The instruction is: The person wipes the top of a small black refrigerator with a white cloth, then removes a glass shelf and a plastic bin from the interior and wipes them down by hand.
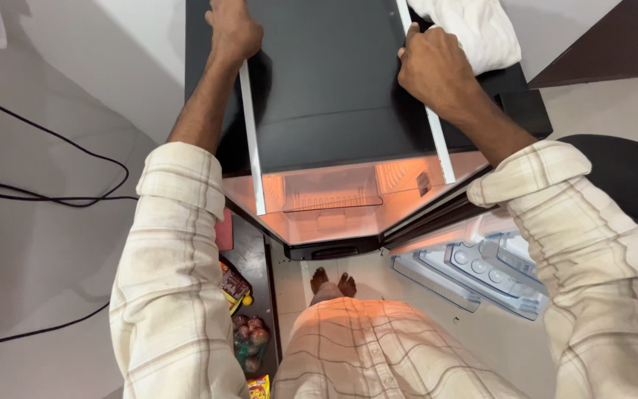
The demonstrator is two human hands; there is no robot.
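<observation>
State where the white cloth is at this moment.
In the head view the white cloth lies on top of the black fridge, at the upper right, just beyond the right hand that grips the shelf's white rail.

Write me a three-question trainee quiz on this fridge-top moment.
1. True or false: both hands grip the glass shelf by its white side rails.
2. What lies behind the right hand? A) white cloth B) red bowl C) blue bottle
3. Which door stands open below: the fridge door or none?

Key: 1 true; the left hand holds the other rail. 2 A. 3 the fridge door.
</observation>
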